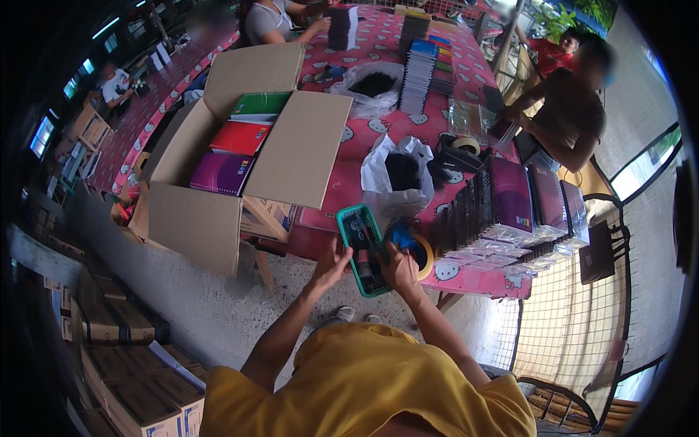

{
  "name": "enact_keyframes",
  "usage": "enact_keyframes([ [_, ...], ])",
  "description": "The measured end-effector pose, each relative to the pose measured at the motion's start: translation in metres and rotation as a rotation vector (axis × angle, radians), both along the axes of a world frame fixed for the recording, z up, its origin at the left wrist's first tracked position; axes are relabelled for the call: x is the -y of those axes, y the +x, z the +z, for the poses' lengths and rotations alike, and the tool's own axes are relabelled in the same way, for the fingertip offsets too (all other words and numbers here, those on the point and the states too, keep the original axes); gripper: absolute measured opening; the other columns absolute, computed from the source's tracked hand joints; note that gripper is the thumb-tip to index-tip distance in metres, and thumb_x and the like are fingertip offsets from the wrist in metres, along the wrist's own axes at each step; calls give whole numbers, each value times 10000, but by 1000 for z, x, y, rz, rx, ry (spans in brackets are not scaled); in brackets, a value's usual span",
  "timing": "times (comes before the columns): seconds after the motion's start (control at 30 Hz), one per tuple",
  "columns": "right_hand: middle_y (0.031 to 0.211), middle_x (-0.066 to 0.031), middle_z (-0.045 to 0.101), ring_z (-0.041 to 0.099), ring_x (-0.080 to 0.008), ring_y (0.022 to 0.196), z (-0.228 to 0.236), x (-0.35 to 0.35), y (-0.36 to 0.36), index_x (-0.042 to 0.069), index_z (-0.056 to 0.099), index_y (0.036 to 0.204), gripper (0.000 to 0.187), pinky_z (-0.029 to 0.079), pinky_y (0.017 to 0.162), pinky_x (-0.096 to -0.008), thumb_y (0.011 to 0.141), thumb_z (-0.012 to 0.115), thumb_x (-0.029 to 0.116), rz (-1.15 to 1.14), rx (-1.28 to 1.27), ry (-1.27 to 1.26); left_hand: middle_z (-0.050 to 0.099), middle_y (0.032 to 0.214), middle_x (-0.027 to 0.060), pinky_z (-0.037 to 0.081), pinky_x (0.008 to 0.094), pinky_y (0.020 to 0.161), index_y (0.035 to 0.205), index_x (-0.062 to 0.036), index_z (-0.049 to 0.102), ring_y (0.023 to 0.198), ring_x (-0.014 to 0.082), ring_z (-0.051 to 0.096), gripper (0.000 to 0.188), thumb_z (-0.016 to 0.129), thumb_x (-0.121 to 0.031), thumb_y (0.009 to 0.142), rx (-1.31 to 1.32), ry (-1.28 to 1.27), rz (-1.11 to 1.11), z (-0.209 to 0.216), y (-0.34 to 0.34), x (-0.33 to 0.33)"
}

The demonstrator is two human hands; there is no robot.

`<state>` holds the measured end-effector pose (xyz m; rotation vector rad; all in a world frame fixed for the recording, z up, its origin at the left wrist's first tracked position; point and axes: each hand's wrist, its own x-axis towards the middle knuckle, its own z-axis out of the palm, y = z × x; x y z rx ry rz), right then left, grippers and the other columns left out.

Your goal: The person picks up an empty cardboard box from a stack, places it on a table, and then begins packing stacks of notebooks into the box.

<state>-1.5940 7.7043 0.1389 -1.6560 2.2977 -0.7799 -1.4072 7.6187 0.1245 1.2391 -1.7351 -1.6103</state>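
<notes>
A green plastic basket (pixel 373 292) is tilted at the table's front edge, with a dark tool and other small items inside it. My right hand (pixel 400 268) grips its right side, the thumb over the rim. On the other side my left hand (pixel 331 268) has its fingers apart, at or just touching the basket's left wall. Just right of my right hand is a wide roll of yellowish tape (pixel 427 256), beside something blue (pixel 399 234). Behind the basket stands a white plastic bag (pixel 375 191) with black contents.
An open cardboard box (pixel 193 222) holds green, red and purple spiral notebooks (pixel 218 173). Stacks of purple notebooks (pixel 512 200) stand at the table's right. More notebook stacks (pixel 420 76) lie farther back. Co-workers (pixel 575 109) are around the table. Cartons (pixel 138 386) sit at lower left.
</notes>
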Motion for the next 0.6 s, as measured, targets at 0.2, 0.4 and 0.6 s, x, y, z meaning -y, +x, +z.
enact_keyframes([
  [0.2, 934, -257, 653, 634, -423, 886, 34, -7, -1, 104, 598, 1111, 382, 514, 708, -459, 874, 624, 402, 66, 190, 30, 603, 1057, 203, 499, 379, 751, 1391, -44, 349, 863, 283, 642, 566, 557, -35, 864, 208, -594, 70, -11, 10, -33],
  [0.4, 929, -195, 667, 673, -357, 865, 88, -38, -15, 59, 565, 1166, 432, 525, 743, -397, 746, 664, 47, 239, 434, -264, 596, 1121, 206, 491, 393, 813, 1398, -55, 344, 994, 306, 626, 568, 533, -47, 862, -81, -287, -183, 16, 6, -26],
  [0.6, 1001, -246, 631, 640, -397, 924, 124, -42, -24, 86, 511, 1246, 556, 501, 784, -416, 710, 648, 35, 527, 510, -185, 636, 967, 148, 506, 382, 666, 1368, -48, 397, 767, 257, 648, 513, 546, -101, 880, -70, -834, -158, -57, -53, 7],
])
